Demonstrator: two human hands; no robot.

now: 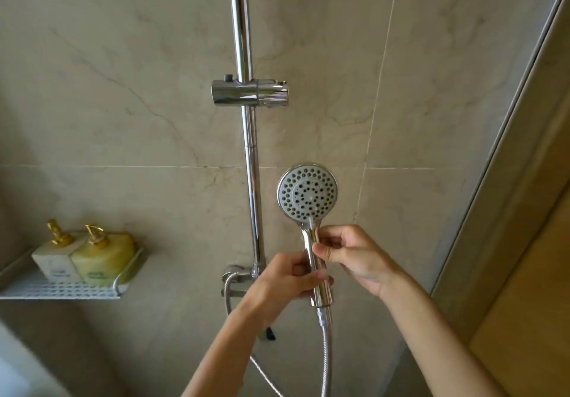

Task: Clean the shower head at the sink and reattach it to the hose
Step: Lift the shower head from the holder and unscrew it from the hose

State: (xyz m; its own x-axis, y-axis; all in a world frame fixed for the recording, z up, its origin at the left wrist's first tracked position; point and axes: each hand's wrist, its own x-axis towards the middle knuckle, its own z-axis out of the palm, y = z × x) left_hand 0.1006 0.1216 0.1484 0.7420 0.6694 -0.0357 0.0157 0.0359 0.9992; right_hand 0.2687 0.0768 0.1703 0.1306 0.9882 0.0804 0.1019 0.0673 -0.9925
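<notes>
Gripping the shower head (308,199) handle, left hand (287,276) and right hand (354,257) clear of rail (251,156).

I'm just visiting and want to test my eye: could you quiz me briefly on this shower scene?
1. True or false: the shower head sits in the holder.
2. How many bottles stand on the shelf?
3. What joins the handle's lower end: A hose, B towel, C nothing?

Key: 1 false, both hands, left and right, grip its handle; 2 two; 3 A.
</notes>
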